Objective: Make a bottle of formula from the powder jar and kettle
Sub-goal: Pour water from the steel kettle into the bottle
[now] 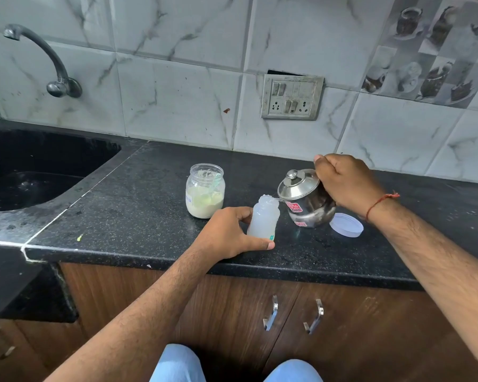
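The right hand (345, 186) grasped the handle of the steel kettle (305, 199), right of centre, tilting its spout against the mouth of the bottle (262, 217). The left hand (229, 232) gripped that bottle, upright at mid-frame on the black bench (138, 194). The open powder jar (204, 190) stood just beyond the bottle, toward upper left; its white lid (347, 224) lay beside the kettle's lower right.

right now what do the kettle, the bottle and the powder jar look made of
Kettle: polished steel, by its mirror-like reflections. Bottle: frosted, cloudy plastic, probably. Powder jar: clear glass or hard plastic; the look leaves it open, though the pale powder shows plainly through its wall.
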